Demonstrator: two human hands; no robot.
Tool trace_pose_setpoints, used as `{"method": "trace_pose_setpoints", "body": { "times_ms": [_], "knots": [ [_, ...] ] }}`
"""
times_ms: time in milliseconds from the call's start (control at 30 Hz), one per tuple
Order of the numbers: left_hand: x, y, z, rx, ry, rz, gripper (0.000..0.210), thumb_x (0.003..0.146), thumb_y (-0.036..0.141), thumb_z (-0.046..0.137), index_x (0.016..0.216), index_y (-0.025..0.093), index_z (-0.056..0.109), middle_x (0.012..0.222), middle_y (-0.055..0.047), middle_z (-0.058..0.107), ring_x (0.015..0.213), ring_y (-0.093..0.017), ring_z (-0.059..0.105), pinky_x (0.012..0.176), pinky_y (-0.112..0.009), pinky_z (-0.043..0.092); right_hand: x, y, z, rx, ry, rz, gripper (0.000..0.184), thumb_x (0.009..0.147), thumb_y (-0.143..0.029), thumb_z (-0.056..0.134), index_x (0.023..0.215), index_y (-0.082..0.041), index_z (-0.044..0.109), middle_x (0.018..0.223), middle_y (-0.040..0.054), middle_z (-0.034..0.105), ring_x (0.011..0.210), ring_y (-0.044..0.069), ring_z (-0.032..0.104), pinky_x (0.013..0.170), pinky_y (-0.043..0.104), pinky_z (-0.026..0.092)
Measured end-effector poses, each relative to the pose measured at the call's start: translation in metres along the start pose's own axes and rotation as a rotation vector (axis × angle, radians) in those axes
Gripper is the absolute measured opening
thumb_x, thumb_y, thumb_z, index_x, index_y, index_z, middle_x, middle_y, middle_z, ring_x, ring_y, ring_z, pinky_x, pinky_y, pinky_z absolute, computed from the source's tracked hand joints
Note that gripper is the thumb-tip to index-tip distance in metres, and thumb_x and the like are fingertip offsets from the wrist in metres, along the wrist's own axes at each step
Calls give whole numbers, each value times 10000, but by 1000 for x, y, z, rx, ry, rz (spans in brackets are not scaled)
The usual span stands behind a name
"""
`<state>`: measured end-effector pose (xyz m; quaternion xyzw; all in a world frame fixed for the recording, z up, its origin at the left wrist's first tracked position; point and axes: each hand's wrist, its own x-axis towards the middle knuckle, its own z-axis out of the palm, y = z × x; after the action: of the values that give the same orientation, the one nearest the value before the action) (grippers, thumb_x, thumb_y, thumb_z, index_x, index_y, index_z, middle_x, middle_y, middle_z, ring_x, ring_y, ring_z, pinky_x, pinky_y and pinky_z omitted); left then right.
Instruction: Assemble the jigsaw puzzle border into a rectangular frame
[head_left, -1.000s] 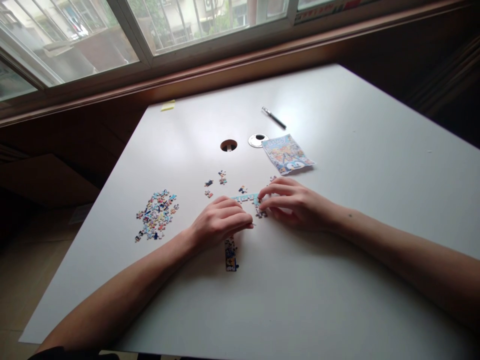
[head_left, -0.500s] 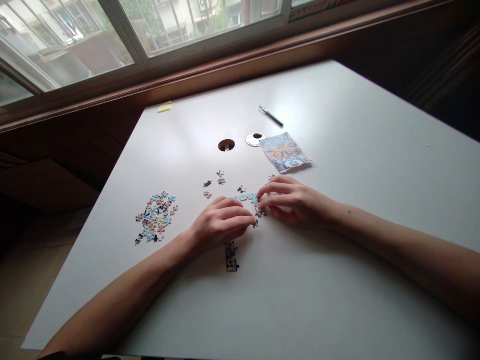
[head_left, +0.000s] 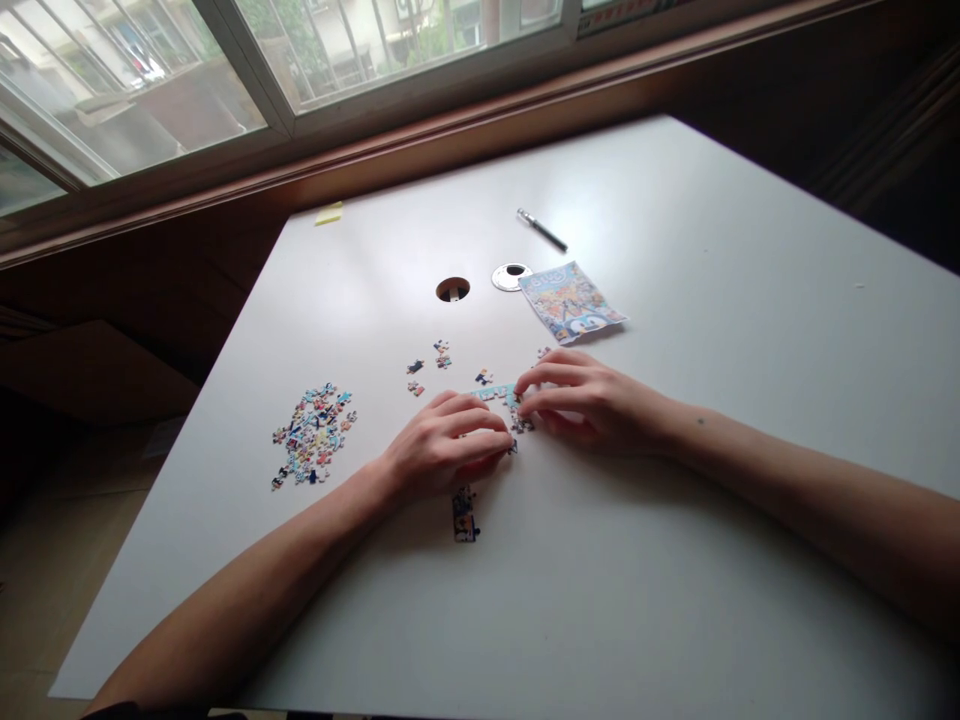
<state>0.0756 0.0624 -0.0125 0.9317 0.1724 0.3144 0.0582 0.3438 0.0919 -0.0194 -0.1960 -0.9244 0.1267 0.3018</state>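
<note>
My left hand is closed, with a small jigsaw piece pinched at its fingertips. Across from it, my right hand rests its curled fingers on the right end of a light-blue joined puzzle strip, gripping its edge. A few darker joined pieces hang below that end, between the two hands. Under my left wrist lies another joined section, dark with some orange, its upper part hidden by the hand. Part of the strip is also covered by my fingers.
A pile of loose jigsaw pieces lies on the left of the white table. Several single pieces are scattered behind my left hand. Farther back are a picture sheet, a pen, a round cable hole and its cover.
The fingers of my left hand have shifted slightly around the jigsaw piece. My right hand stays almost still at the strip, and the pieces on the table lie as before.
</note>
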Motion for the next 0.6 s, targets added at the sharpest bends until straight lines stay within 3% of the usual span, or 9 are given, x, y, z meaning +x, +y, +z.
{"method": "trace_pose_setpoints", "body": {
  "times_ms": [600],
  "knots": [
    [4, 0, 0, 40, -154, -46, 141, 1012, 272, 603, 1093, 226, 709, 1100, -9, 767, 1024, -167, 636, 920, -322, 459, 1, 1, 1, 19, 6, -15, 194, 883, -112, 633, 1002, -243, 711, 1090, 65, 720, 925, 199, 572, 844, 382, 498]
  ]
}}
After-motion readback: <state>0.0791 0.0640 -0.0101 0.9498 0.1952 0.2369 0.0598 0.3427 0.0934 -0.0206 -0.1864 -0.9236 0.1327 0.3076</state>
